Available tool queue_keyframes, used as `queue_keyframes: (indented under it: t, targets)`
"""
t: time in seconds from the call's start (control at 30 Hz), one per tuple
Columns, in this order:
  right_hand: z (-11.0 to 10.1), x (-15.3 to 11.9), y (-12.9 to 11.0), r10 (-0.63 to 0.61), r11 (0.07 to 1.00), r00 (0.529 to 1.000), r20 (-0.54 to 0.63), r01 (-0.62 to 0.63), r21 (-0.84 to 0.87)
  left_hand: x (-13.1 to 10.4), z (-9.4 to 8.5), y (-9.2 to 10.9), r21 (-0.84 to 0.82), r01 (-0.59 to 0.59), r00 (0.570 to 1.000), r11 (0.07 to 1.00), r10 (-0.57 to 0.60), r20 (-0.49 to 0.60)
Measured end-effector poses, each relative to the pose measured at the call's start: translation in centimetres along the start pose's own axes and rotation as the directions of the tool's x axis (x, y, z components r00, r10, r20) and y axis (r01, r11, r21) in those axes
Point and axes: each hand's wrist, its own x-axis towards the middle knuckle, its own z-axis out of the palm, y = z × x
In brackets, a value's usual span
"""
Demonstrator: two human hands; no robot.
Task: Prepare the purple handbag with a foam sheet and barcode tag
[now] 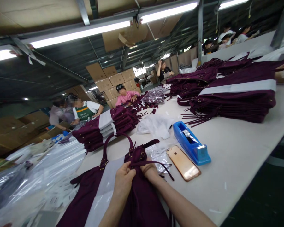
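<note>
A dark purple handbag [142, 201] lies in front of me on the table, its looped handle [105, 148] standing up at the far side. White paper [104, 189] is laid along the bag's left part. My left hand [125, 175] is closed, thumb and fingers pinching a thin purple strap [139, 163] at the bag's top edge. Just right of it, my right hand [149, 170] curls around the bag's upper corner below the same strap; its fingertips are hidden behind the fabric. The strap's loose ends trail off to the right.
Right of my hands lie a gold phone [183, 162] and a blue tape dispenser [191, 143]. Stacks of purple bags stand at the back left [109, 126] and at right [232, 101]. Clear plastic bags [49, 173] cover the left side. Several people sit or stand beyond the table.
</note>
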Motion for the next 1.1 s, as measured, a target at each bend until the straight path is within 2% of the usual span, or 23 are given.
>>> queue_keyframes:
  t: [0.13,0.27,0.43,0.57,0.73,0.87,1.1]
  targets:
    - [-1.2,-0.4,-0.3,-0.006,0.985,0.997,-0.074,-0.007,-0.171,0.1,0.8,-0.7,0.102,-0.062,0.998,0.993,0.063,-0.006]
    - [-2.3,-1.3,-0.7,-0.104,0.949,0.991,-0.088,0.072,-0.308,-0.1,0.9,-0.6,0.146,-0.085,0.996,0.986,0.085,0.009]
    - [-1.6,-1.2,-1.2,-0.177,0.874,0.984,-0.022,0.146,-0.464,-0.2,1.0,-0.5,0.220,-0.133,0.991,0.966,0.130,0.027]
    - [-0.6,-0.5,-1.7,-0.157,0.808,0.986,0.056,0.160,-0.566,-0.2,1.5,-0.7,0.277,-0.193,0.981,0.941,0.182,0.065]
    - [-0.8,0.5,-2.4,-0.092,0.770,0.984,0.155,0.169,-0.615,-0.4,2.2,-0.7,0.413,-0.227,0.973,0.882,0.193,0.123]
    - [-1.8,1.2,-2.6,-0.097,0.760,0.968,0.230,0.222,-0.610,-1.0,3.1,-0.5,0.535,-0.230,0.972,0.813,0.166,0.166]
    - [-1.7,2.6,-1.8,-0.117,0.732,0.955,0.271,0.267,-0.626,-1.7,4.4,-1.1,0.691,-0.199,0.978,0.695,0.096,0.185]
